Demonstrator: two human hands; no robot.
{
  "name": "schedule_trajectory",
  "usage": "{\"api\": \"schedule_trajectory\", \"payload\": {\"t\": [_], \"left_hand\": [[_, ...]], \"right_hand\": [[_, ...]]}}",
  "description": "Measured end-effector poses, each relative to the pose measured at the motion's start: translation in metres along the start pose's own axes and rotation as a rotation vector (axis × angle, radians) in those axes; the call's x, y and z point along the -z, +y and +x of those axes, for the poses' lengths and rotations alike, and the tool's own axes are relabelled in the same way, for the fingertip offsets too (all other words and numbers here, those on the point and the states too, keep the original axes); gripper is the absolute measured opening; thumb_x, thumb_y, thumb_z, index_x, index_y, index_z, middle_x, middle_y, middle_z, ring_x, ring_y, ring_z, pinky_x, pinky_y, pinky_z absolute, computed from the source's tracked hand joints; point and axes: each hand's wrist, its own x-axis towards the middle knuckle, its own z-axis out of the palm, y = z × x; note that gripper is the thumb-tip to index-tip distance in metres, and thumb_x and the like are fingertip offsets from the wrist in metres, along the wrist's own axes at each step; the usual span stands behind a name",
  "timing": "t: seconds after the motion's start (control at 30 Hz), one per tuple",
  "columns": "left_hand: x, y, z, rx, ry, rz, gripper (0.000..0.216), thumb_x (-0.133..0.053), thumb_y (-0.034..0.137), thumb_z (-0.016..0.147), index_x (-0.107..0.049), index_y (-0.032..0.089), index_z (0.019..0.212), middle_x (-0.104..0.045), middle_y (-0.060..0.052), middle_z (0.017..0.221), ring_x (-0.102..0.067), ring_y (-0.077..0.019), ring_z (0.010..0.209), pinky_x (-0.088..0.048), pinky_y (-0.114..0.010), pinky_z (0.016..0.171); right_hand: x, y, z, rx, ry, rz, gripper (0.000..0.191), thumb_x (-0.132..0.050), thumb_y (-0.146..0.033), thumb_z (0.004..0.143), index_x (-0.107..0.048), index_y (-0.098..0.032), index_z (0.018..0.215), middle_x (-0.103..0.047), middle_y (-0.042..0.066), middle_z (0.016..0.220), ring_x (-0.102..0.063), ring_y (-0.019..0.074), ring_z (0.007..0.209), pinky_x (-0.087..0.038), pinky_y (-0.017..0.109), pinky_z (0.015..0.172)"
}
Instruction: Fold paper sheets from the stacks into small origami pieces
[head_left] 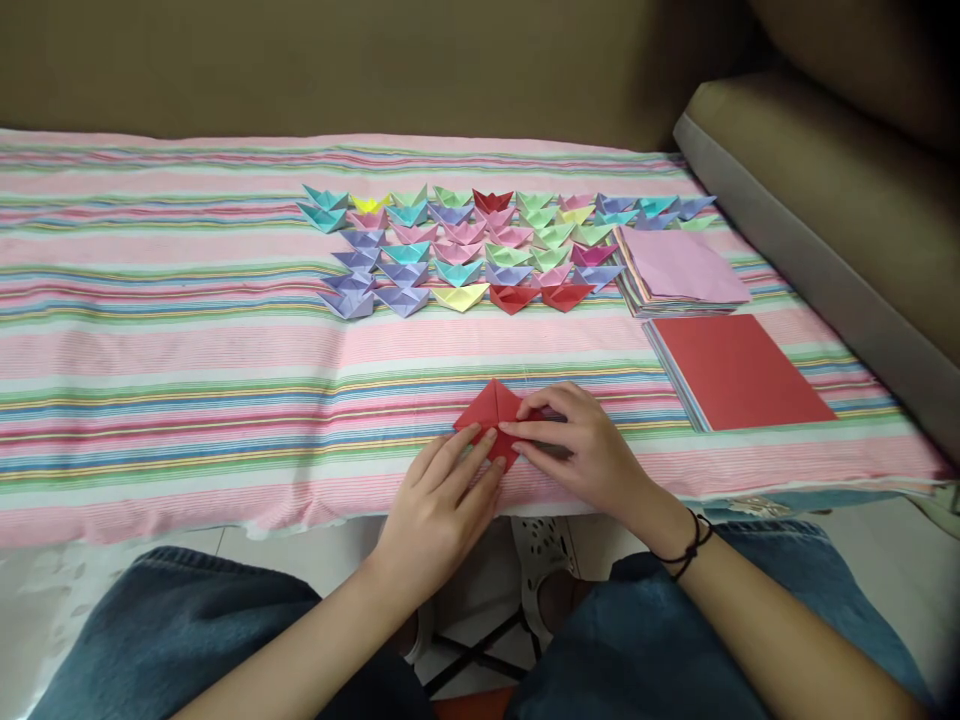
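A folded red origami paper lies on the striped cloth near its front edge. It is diamond-shaped, with a crease running down from its top corner. My left hand holds the paper down with its fingertips on the lower left part. At the right side, my right hand grips the paper with its thumb and fingers, which cover the right corner. The fingertips of both hands nearly meet at the middle of the paper.
Several rows of small folded paper boats stand beyond the hands. To the right lie a stack of paper topped with pink and a stack topped with red. A brown cushion borders the striped cloth.
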Motion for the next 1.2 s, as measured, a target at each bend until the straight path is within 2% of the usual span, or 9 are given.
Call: {"api": "schedule_trajectory", "payload": {"t": [0.4, 1.2], "left_hand": [[-0.0011, -0.0023, -0.0033, -0.016, 0.002, -0.004, 0.032, -0.056, 0.013, 0.085, -0.06, 0.014, 0.117, -0.063, -0.013, 0.12, -0.051, -0.0302, 0.12, -0.047, -0.047, 0.092], [0.0025, -0.0031, 0.0, -0.012, 0.004, -0.029, 0.026, -0.057, 0.01, 0.083, -0.063, 0.013, 0.108, -0.064, -0.012, 0.119, -0.053, -0.0307, 0.118, -0.047, -0.046, 0.09]], "right_hand": [[0.0012, 0.0011, 0.0008, 0.003, -0.006, 0.046, 0.024, -0.059, -0.02, 0.085, -0.069, -0.033, 0.103, -0.064, 0.004, 0.095, -0.055, 0.0206, 0.09, -0.045, 0.039, 0.076], [0.0017, 0.0009, 0.0003, -0.004, -0.018, 0.04, 0.025, -0.058, -0.021, 0.086, -0.069, -0.035, 0.105, -0.063, 0.004, 0.096, -0.055, 0.0211, 0.091, -0.046, 0.04, 0.077]]}}
